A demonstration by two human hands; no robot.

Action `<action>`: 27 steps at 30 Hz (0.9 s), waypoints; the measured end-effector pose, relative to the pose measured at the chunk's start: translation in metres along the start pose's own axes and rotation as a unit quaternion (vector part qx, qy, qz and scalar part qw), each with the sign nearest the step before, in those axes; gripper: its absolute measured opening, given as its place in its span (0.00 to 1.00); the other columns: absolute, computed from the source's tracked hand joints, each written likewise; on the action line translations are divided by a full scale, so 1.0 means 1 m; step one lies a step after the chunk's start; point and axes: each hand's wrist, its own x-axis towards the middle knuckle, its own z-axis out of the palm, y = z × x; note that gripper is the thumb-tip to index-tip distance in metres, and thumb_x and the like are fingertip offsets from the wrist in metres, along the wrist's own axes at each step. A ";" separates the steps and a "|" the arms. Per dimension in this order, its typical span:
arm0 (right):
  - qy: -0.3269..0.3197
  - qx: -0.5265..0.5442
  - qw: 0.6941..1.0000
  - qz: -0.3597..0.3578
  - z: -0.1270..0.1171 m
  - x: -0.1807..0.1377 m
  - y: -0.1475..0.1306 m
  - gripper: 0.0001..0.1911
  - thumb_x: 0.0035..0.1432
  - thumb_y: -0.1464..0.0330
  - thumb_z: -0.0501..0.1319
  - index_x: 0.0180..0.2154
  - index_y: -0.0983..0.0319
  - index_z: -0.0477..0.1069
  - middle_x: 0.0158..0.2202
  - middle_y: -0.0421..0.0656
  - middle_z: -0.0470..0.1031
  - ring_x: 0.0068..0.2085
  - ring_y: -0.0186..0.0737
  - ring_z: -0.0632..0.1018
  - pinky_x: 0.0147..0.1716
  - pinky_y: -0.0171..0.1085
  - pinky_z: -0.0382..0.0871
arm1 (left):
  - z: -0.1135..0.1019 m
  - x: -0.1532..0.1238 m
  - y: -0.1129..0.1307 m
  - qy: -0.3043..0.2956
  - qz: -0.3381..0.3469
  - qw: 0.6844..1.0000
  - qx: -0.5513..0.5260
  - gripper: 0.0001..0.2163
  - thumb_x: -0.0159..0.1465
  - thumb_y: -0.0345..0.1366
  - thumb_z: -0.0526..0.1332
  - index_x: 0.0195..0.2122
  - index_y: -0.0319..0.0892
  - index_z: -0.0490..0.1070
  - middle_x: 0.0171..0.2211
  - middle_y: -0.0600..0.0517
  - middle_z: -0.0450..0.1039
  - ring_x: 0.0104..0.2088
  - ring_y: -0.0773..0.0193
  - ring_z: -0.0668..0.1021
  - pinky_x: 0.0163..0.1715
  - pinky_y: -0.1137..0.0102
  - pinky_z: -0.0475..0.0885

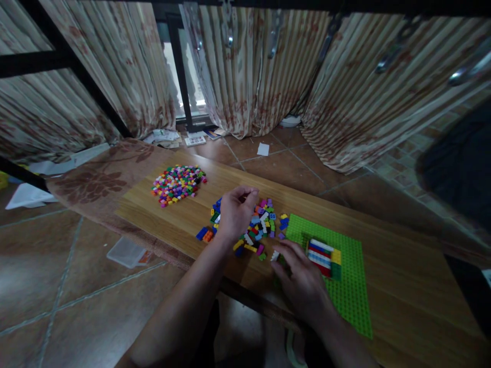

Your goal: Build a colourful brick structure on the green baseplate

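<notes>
Over a heap of mixed building bricks (264, 217) on the wooden bench, my left hand (236, 212) is closed in a pinch. Whatever lies between its thumb and finger is too small or hidden to name. My right hand (301, 273) grips a white brick (275, 255) between thumb and fingers, just left of the green baseplate (351, 266). On that plate sits a block of bricks (319, 258) in red, white and blue stripes, with yellow and green bricks along its right side. The right hand covers the plate's near left part.
A pile of tiny coloured pieces (176, 184) lies farther left on the wooden bench top (406, 286). Patterned cloth (95, 179) covers the bench's left end. A clear plastic lid or box (125, 251) rests on the tiled floor. Striped curtains (253, 66) hang beyond.
</notes>
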 end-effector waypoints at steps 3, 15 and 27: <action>-0.039 0.007 0.999 0.010 0.003 0.001 0.003 0.15 0.61 0.70 0.55 0.49 0.58 0.70 0.52 0.47 0.72 0.51 0.46 0.75 0.46 0.44 0.73 | -0.005 0.003 0.004 0.020 -0.014 1.000 -0.005 0.06 0.57 0.34 0.62 0.30 0.38 0.76 0.25 0.55 0.74 0.25 0.71 0.72 0.26 0.77 0.65; 0.019 0.032 0.999 0.008 0.017 0.003 0.007 0.11 0.63 0.69 0.55 0.45 0.60 0.72 0.48 0.46 0.74 0.49 0.43 0.77 0.46 0.41 0.73 | -0.010 0.006 0.006 0.031 -0.021 0.999 -0.024 0.07 0.56 0.36 0.63 0.30 0.38 0.76 0.24 0.55 0.72 0.24 0.71 0.70 0.25 0.76 0.63; 0.094 -0.021 0.993 -0.075 0.029 0.010 -0.009 0.16 0.60 0.66 0.60 0.50 0.62 0.72 0.48 0.49 0.74 0.49 0.47 0.74 0.48 0.46 0.70 | -0.003 0.004 0.003 0.020 -0.024 0.999 -0.032 0.05 0.56 0.33 0.62 0.30 0.38 0.76 0.24 0.55 0.74 0.24 0.71 0.71 0.26 0.76 0.64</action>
